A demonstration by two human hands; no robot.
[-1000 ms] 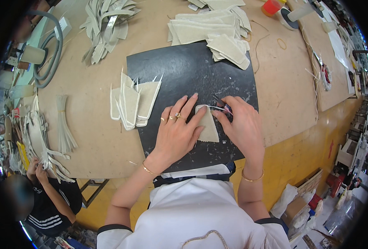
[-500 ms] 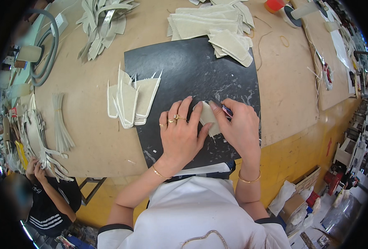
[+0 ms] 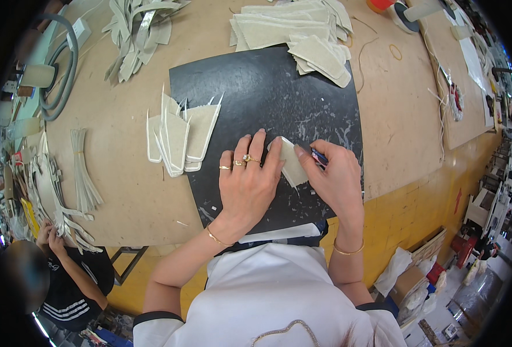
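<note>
A small beige panel with white edging point(image 3: 294, 166) lies on the black mat point(image 3: 233, 87) between my hands. My left hand point(image 3: 247, 184) rests palm down with fingers stretched, its index finger along the panel's left edge. The fingers of my right hand point(image 3: 338, 178) are closed round a small dark blue tool point(image 3: 319, 157); most of it is hidden, so its kind is unclear. The right thumb is at the panel's upper right. To the left, several similar white-edged panels point(image 3: 174, 136) overlap across the mat's edge.
Stacked beige panels point(image 3: 285, 32) lie at the far side, some overlapping the mat. Loose strips point(image 3: 137, 37) are heaped far left, with a tied strip bundle point(image 3: 82, 173) nearer. A grey hose point(image 3: 68, 75) curves at the left. A co-worker's hands point(image 3: 49, 238) handle strips.
The panel has turned, and a thin pointed end now shows at its lower left. My left thumb has drawn back off it. My right hand has shifted slightly right.
</note>
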